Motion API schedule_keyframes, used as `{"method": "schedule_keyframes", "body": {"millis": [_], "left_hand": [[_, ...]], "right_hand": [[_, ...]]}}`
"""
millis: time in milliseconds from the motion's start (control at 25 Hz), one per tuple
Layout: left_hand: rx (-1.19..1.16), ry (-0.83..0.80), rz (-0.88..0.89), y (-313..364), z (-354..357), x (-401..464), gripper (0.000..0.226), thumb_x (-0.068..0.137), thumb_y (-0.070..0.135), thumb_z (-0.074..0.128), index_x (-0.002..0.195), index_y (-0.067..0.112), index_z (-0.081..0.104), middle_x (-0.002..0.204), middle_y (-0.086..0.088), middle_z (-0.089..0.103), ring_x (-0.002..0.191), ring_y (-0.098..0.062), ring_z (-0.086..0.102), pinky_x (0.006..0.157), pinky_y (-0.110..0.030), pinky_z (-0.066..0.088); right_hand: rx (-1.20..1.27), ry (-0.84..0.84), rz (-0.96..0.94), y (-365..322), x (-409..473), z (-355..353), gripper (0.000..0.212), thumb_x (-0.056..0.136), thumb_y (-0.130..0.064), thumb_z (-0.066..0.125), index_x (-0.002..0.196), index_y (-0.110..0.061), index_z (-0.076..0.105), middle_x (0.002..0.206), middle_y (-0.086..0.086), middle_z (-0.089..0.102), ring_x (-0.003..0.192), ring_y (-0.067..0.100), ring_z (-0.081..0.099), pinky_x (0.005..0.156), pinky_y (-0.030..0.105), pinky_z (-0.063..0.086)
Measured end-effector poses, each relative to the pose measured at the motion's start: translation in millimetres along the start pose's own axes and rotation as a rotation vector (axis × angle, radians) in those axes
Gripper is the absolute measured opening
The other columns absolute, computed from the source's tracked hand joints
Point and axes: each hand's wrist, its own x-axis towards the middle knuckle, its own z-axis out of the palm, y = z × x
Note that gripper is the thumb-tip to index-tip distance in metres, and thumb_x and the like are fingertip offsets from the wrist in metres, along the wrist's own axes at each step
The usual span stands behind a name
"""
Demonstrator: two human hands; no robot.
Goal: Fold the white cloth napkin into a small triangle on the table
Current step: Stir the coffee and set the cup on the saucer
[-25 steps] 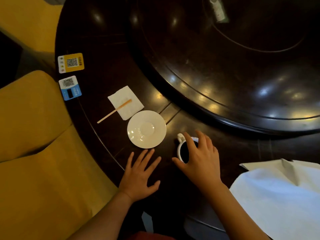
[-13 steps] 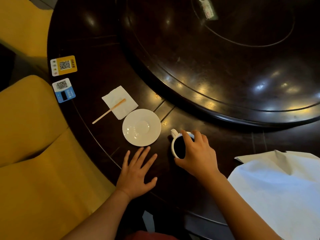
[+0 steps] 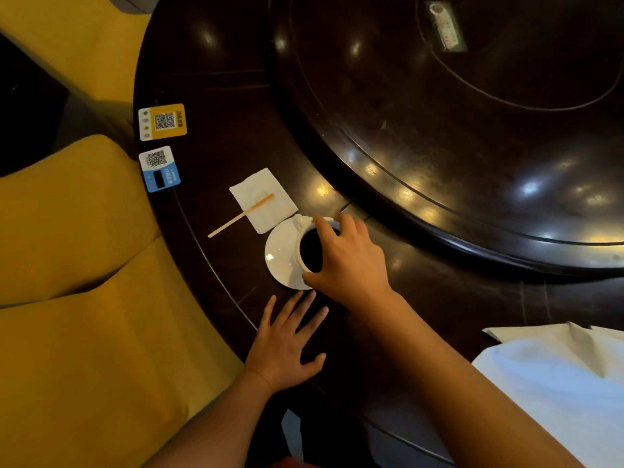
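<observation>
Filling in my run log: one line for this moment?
right hand: grip on cup, over saucer | left hand: flat on table | cloth napkin: untouched

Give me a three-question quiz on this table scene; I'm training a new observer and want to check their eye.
1. True or false: the cup of dark liquid is over the saucer.
2. What does the left hand do? A) lies flat and open on the table B) pinches the stir stick C) lifts the white cloth napkin
3. Fill in: the stir stick lies partly across a small paper ____.

Key
1. True; the right hand has its grip on the cup's rim from above.
2. A
3. napkin
</observation>
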Motion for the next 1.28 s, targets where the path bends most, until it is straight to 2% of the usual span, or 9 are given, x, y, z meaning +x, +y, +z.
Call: {"method": "schedule_keyframes", "body": {"millis": [280,800,880,1040,1120,1200,1280], "left_hand": [[-0.016,0.015,0.017,-0.6,3.4,0.9,0.081,0.075,0.063,0.047,0.145,0.028,0.026,0.152,-0.006,0.019,0.14,-0.025,0.018,0.105,-0.056,0.015],[-0.017,0.011,0.024,-0.9,2.3,1.2,0.079,0.075,0.063,0.048,0.142,0.028,0.029,0.148,-0.006,0.025,0.139,-0.025,0.021,0.105,-0.055,0.014],[-0.026,0.019,0.025,-0.8,3.5,0.7,0.081,0.075,0.063,0.047,0.145,0.03,0.024,0.149,-0.006,0.024,0.14,-0.025,0.018,0.105,-0.055,0.013],[-0.036,0.031,0.016,-1.2,5.9,0.2,0.091,0.076,0.064,0.045,0.147,0.031,-0.002,0.149,-0.006,0.022,0.141,-0.023,0.009,0.106,-0.055,0.013],[-0.028,0.015,0.018,-0.1,4.1,-0.1,0.091,0.076,0.064,0.045,0.148,0.031,0.001,0.149,-0.006,0.023,0.141,-0.024,0.013,0.106,-0.055,0.013],[-0.023,0.008,0.017,-0.2,2.8,-0.3,0.087,0.075,0.064,0.046,0.148,0.032,0.012,0.148,-0.006,0.026,0.139,-0.025,0.02,0.106,-0.055,0.014],[-0.008,-0.025,0.001,0.1,1.2,0.1,0.088,0.075,0.065,0.046,0.148,0.033,0.008,0.148,-0.006,0.025,0.139,-0.025,0.021,0.106,-0.055,0.013]], "right_hand": [[-0.039,-0.039,-0.061,-17.5,29.4,16.1,0.085,0.071,-0.048,0.07,0.139,-0.02,0.026,0.136,0.011,0.035,0.122,0.029,0.034,0.082,0.039,0.049],[-0.04,-0.086,-0.044,-20.2,30.1,23.7,0.086,0.078,-0.052,0.064,0.143,-0.02,0.018,0.144,0.011,0.028,0.129,0.03,0.03,0.087,0.039,0.048],[-0.05,-0.088,-0.049,-19.1,30.7,23.7,0.087,0.078,-0.052,0.063,0.144,-0.02,0.017,0.144,0.011,0.027,0.129,0.031,0.029,0.087,0.04,0.048],[-0.057,-0.072,-0.067,-16.9,29.1,26.3,0.089,0.077,-0.053,0.063,0.144,-0.02,0.015,0.145,0.011,0.026,0.129,0.03,0.028,0.088,0.04,0.048],[-0.054,-0.056,-0.076,-14.8,27.3,28.8,0.089,0.077,-0.054,0.063,0.145,-0.02,0.015,0.145,0.011,0.026,0.129,0.029,0.027,0.087,0.039,0.048],[-0.049,-0.028,-0.095,-12.1,25.4,31.6,0.089,0.077,-0.055,0.061,0.145,-0.02,0.014,0.145,0.011,0.026,0.129,0.029,0.028,0.087,0.039,0.048],[-0.052,-0.001,-0.11,-9.6,23.9,35.0,0.089,0.078,-0.057,0.059,0.145,-0.02,0.014,0.145,0.012,0.026,0.129,0.03,0.027,0.088,0.04,0.047]]}}
